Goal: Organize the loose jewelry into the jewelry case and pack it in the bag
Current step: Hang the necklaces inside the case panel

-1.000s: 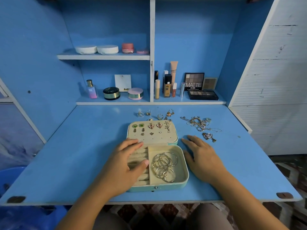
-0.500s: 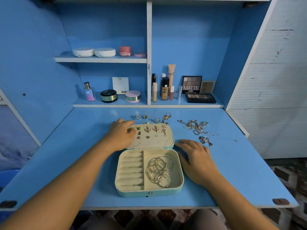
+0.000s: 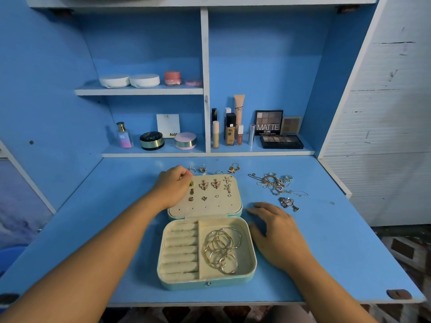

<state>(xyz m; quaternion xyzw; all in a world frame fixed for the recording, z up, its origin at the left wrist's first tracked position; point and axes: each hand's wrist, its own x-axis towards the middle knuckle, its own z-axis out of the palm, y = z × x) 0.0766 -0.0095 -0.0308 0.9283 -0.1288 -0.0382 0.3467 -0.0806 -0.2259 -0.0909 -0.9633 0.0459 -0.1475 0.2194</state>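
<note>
Jewelry case (image 3: 179, 250) open on worktop (image 3: 326, 241), lid flat: two butterfly earrings (image 3: 204, 184), two starfish earrings (image 3: 227, 179) pinned. Left hand (image 3: 172, 186) curled at lid's far-left corner, grasp unclear. Right hand (image 3: 277, 238) flat, released, beside case.

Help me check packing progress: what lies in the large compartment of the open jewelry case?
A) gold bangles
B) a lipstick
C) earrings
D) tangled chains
A: thin gold bangles lie piled in the large compartment of the jewelry case, while the tangled chains are out on the desk.
</note>
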